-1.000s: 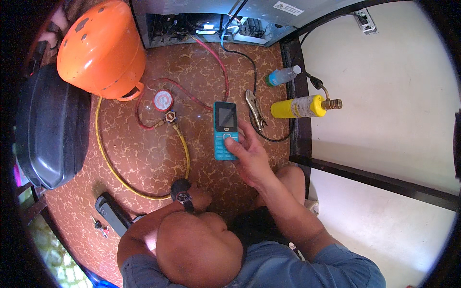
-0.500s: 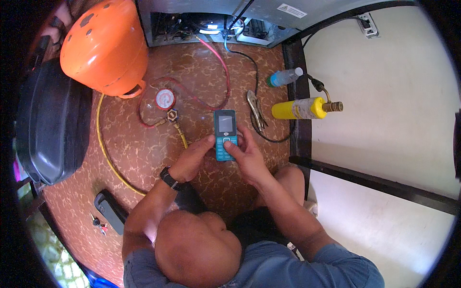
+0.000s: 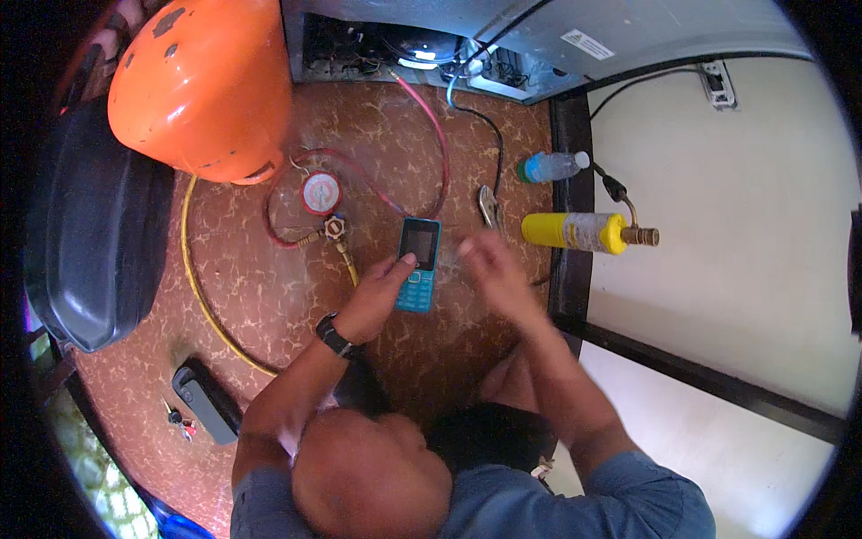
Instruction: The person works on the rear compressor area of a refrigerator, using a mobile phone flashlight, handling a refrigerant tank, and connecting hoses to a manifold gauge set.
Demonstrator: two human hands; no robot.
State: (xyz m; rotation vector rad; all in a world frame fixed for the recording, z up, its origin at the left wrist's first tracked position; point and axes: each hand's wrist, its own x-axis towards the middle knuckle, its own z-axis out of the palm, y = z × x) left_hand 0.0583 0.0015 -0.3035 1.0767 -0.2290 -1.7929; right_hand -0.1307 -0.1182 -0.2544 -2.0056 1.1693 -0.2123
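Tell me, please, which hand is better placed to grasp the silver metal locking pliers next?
Probably the right hand: it seems empty, though blurred, and is nearer the silver metal locking pliers. The left hand holds the teal rectangular keypad phone.

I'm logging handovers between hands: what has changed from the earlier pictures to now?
The left hand has come forward and taken hold of the rectangular turquoise keypad phone; the blurred right hand has let go and moved off to its right. The round red-rimmed gauge and yellow cylinder stayed where they lay.
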